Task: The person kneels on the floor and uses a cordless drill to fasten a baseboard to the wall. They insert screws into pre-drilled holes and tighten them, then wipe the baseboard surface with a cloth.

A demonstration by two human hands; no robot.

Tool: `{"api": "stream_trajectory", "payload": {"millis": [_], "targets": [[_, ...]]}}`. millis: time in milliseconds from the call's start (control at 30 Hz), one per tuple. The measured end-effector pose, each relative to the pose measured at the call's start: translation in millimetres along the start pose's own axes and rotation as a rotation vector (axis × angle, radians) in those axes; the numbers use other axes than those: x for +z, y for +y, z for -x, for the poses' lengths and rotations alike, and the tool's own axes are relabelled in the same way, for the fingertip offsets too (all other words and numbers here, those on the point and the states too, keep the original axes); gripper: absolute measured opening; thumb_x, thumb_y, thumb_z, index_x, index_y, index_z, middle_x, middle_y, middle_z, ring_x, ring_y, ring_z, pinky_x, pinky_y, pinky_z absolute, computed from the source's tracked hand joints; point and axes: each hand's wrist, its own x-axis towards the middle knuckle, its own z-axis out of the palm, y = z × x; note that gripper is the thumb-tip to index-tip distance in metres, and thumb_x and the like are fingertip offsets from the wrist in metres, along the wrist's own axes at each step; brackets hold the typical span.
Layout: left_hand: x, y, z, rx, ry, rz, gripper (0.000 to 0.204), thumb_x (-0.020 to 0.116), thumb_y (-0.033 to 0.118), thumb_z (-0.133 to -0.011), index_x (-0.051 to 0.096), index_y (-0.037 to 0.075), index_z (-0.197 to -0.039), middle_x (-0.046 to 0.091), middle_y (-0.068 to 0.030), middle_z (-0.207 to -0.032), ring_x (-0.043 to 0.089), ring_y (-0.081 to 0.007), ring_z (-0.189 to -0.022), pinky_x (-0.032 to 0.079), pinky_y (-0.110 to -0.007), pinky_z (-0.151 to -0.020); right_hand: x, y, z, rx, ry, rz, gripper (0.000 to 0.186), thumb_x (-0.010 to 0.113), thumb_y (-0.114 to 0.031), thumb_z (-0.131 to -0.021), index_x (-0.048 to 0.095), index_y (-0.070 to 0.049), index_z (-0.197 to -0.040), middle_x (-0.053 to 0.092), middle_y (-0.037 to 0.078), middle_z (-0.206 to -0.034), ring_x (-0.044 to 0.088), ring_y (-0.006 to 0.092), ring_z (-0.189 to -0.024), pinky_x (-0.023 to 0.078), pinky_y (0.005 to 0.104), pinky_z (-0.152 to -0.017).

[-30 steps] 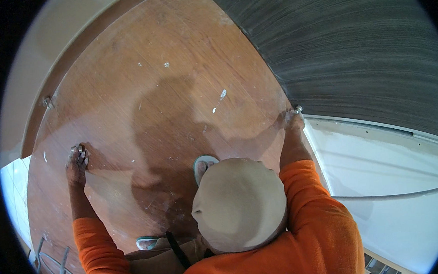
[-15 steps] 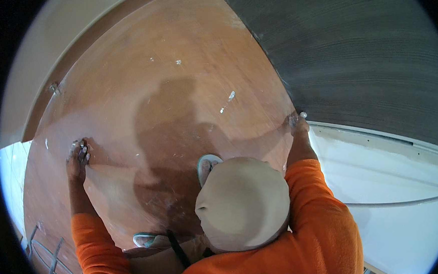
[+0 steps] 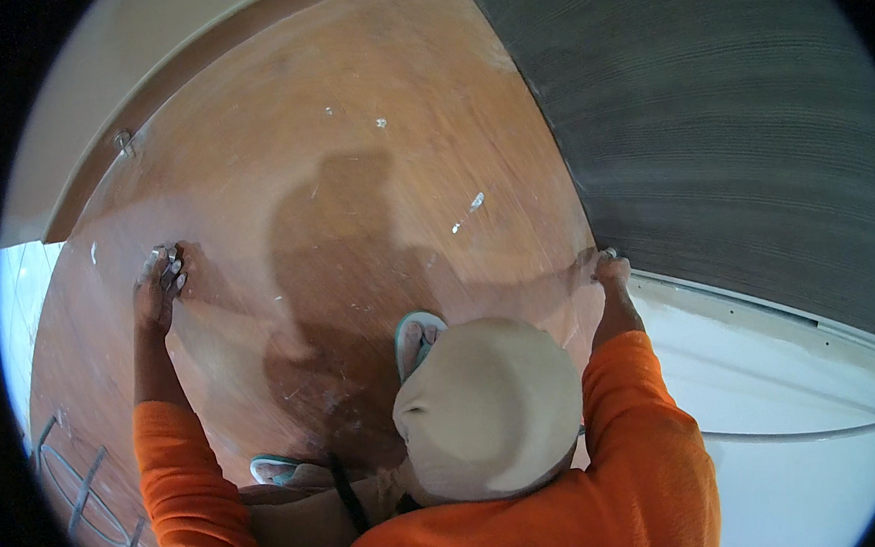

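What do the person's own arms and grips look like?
Long, orange, soft-looking fabric sleeves, the left sleeve and right sleeve both wrinkled and ending partway down the forearm. The bare-hand left grip and right grip wear no gloves; whitish smudges mark the left fingers.

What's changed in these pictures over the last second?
In the picture, the left hand sits higher, the right hand lower and slightly farther right. A white floor mark and the dark panel also shifted right, so the view probably turned. No grab or release is visible; the right hand stayed by the panel's lower corner.
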Motion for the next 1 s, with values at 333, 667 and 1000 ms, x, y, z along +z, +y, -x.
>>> {"api": "stream_trajectory", "payload": {"millis": [333,667,1000], "targets": [[19.6,0.0,-4.2,0.016,0.035,0.127,0.032,0.061,0.021,-0.102,0.06,0.007,-0.131,0.069,-0.0068,-0.117,0.068,-0.0191,-0.1,0.058,-0.036,-0.09,-40.5,-123.4,132.1,-0.253,-0.245,-1.003,0.021,0.066,-0.022,-0.098,0.072,-0.003,-0.104,0.07,0.006,-0.078,0.065,0.0203,-0.065,0.054,0.0355,-0.061],[197.4,50.6,23.6,0.223,-0.217,0.413,0.036,0.061,0.023,-0.102,0.054,0.005,-0.133,0.066,-0.0124,-0.118,0.067,-0.0256,-0.107,0.056,-0.043,-0.097,-202.1,-370.8,257.7,-0.893,-1.262,-1.489,0.043,0.054,-0.016,-0.104,0.048,0.004,-0.142,0.067,0.019,-0.114,0.067,0.0217,-0.089,0.056,0.0312,-0.076],[193.9,181.8,117.8,0.531,-0.441,0.991,0.044,0.068,0.019,-0.099,0.05,0.006,-0.137,0.065,-0.0112,-0.116,0.064,-0.0247,-0.103,0.052,-0.048,-0.101,-344.6,-494.2,390.8,-1.432,-1.409,-1.273,0.045,0.052,-0.023,-0.106,0.048,0.005,-0.141,0.066,0.023,-0.118,0.069,0.026,-0.094,0.057,0.0312,-0.074]]}}
